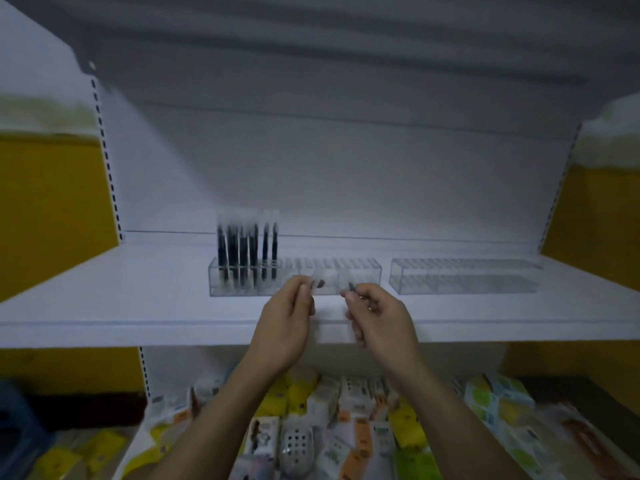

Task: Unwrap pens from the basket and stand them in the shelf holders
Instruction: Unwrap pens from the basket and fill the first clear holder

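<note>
My left hand (289, 318) and my right hand (375, 315) are raised side by side in front of the white shelf (104, 299). Between them they pinch a dark pen (350, 286) in a clear wrapper (317, 284); the left fingers hold the wrapper end, the right fingers hold the dark pen tip. Just behind them stands a clear holder (242, 282) whose left part holds several upright dark pens (246, 251). A second clear holder (464, 280) stands to the right, with no pens. The basket is not in view.
The lower shelf holds many small boxed goods (329, 410) in white, yellow and green. Yellow wall panels (52, 209) flank the shelf unit. A blue object (20, 431) sits at the lower left.
</note>
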`<state>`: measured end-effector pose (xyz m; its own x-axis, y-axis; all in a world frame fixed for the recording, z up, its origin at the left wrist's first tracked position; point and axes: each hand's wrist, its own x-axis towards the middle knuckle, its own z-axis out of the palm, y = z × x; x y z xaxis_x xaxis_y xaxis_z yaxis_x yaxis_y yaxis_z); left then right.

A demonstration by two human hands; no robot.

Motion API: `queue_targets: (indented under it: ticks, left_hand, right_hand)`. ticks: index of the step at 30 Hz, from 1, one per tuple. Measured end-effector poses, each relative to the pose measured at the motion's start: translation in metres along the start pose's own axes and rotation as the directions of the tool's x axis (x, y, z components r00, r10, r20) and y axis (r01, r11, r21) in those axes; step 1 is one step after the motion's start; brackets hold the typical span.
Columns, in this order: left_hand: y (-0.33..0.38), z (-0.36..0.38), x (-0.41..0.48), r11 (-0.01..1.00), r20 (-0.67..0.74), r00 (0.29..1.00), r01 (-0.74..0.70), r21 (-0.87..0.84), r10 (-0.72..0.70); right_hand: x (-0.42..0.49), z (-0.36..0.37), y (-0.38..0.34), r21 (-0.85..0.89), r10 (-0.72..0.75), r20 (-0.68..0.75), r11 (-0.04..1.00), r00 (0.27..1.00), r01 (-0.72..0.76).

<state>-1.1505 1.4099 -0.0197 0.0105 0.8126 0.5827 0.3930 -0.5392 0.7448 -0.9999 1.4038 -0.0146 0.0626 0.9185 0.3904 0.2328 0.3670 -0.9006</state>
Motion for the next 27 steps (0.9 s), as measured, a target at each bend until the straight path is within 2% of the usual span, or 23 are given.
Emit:
queue_targets:
  ticks: [5, 8, 12, 15, 17, 22, 27]
  left_hand:
    - [0.010, -0.024, 0.027, 0.997, 0.002, 0.998, -0.064, -0.035, 0.064]
    - [0.016, -0.038, 0.045, 0.998, -0.022, 0.998, -0.062, -0.029, 0.062]
    - [0.022, -0.056, 0.069, 0.999, -0.059, 0.998, -0.037, 0.007, 0.037]
    - [0.022, -0.067, 0.085, 1.000, -0.066, 0.998, -0.007, -0.012, 0.007]
    - [0.022, -0.073, 0.094, 1.000, -0.101, 0.995, -0.010, 0.021, 0.012]
    - [0.020, -0.083, 0.110, 0.993, -0.166, 0.980, -0.096, 0.070, 0.107]
    - [0.014, -0.083, 0.121, 0.960, -0.139, 0.969, -0.173, 0.220, 0.207]
  right_hand:
    - [0.020, 0.012, -0.018, 0.046, -0.007, 0.085, 0.999, 0.996, 0.003]
    - [0.037, 0.020, -0.026, 0.076, -0.042, 0.086, 0.996, 0.995, 0.036]
    - [0.058, 0.029, -0.043, -0.143, -0.152, 0.057, 0.977, 0.987, 0.159]
    - [0.074, 0.036, -0.056, -0.111, -0.185, 0.089, 0.975, 0.979, 0.194]
    - [0.085, 0.041, -0.060, -0.165, -0.250, 0.062, 0.952, 0.966, 0.257]
    - [0.100, 0.054, -0.060, -0.164, -0.392, -0.032, 0.909, 0.919, 0.382]
    - [0.116, 0.069, -0.060, -0.128, -0.433, -0.033, 0.896, 0.901, 0.426]
